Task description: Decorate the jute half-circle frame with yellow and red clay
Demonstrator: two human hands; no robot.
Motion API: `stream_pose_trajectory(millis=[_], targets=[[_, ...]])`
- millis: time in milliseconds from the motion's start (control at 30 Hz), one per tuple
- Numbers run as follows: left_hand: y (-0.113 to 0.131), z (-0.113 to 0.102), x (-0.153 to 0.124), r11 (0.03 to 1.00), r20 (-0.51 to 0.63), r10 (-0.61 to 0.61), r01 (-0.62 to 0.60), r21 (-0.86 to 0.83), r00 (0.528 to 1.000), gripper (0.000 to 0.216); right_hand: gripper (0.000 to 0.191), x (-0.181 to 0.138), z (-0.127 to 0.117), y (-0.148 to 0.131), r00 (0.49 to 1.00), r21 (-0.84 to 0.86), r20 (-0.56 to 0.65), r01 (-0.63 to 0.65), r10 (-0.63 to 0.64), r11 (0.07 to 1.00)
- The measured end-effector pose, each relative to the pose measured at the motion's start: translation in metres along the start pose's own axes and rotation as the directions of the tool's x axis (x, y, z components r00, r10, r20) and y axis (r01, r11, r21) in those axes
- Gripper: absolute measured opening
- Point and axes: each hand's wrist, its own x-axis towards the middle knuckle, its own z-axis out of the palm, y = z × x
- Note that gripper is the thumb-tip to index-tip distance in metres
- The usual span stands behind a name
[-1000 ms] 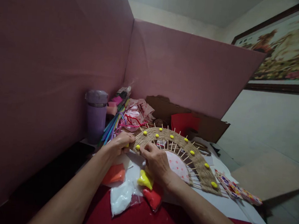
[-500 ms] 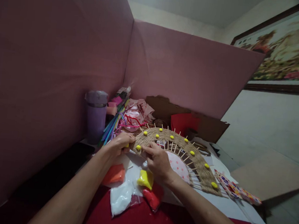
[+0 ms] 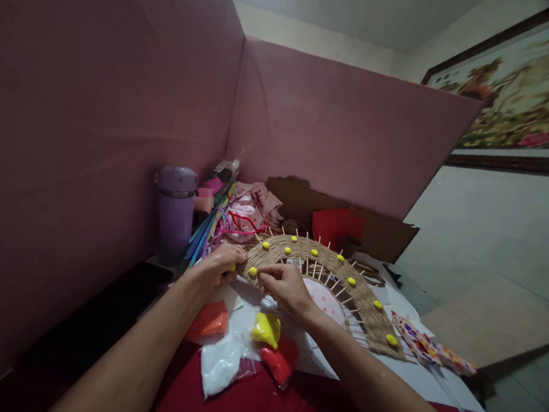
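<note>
A half-round fan woven of brown twine on wooden sticks [image 3: 327, 265] stands on edge on the table, with yellow clay dots along its arc. My left hand [image 3: 218, 266] is closed on the fan's left end, a bit of yellow showing under the fingers. My right hand [image 3: 284, 287] pinches the weave just beside the leftmost yellow dot [image 3: 252, 271]. Below my hands lie clay bags: orange [image 3: 209, 319], yellow [image 3: 266, 329], red [image 3: 280, 363] and white [image 3: 222, 365].
A purple tumbler [image 3: 175, 213], coloured straws [image 3: 208, 229] and pink cloth [image 3: 250, 210] sit at the back left against pink partition walls. Brown cardboard [image 3: 387, 235] and a red sheet [image 3: 337, 227] stand behind the fan. A patterned strip [image 3: 430, 351] lies at right.
My right hand has slid up and left along the weave, from below the fan's edge to a pinch beside the leftmost yellow dot. The left hand has stayed put.
</note>
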Motion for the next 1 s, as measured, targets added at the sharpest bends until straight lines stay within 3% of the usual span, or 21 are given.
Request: stream_pose_trajectory(millis=[200,433,567,700,800,1000], targets=[[-0.002,-0.001,0.002,1.0,0.024,0.003,-0.003,0.001,1.0,0.024,0.009,0.002,0.005,-0.009,0.985,-0.349,-0.172,-0.065,0.004,0.935],[-0.006,-0.003,0.006,0.999,0.02,0.05,-0.049,-0.017,0.999,0.022,0.007,0.005,0.0,-0.013,0.991,-0.497,-0.134,-0.046,-0.025,0.867],[-0.01,-0.004,0.01,0.998,0.015,0.052,-0.052,-0.028,0.999,0.018,0.016,0.005,-0.013,-0.016,0.984,-0.571,-0.006,0.145,-0.181,0.808],[-0.01,-0.004,0.011,0.998,0.015,0.049,-0.049,-0.033,0.999,0.015,0.027,0.01,-0.019,-0.014,0.915,-0.625,0.2,0.394,-0.35,0.674],[-0.009,-0.003,0.009,0.999,0.028,0.046,-0.045,-0.029,0.999,0.016,0.018,0.017,-0.017,-0.009,0.884,-0.637,0.248,0.457,-0.396,0.62],[-0.007,-0.003,0.007,0.999,0.021,0.041,-0.04,-0.027,0.999,0.016,0.013,0.027,-0.018,-0.003,0.852,-0.602,0.297,0.517,-0.431,0.608]])
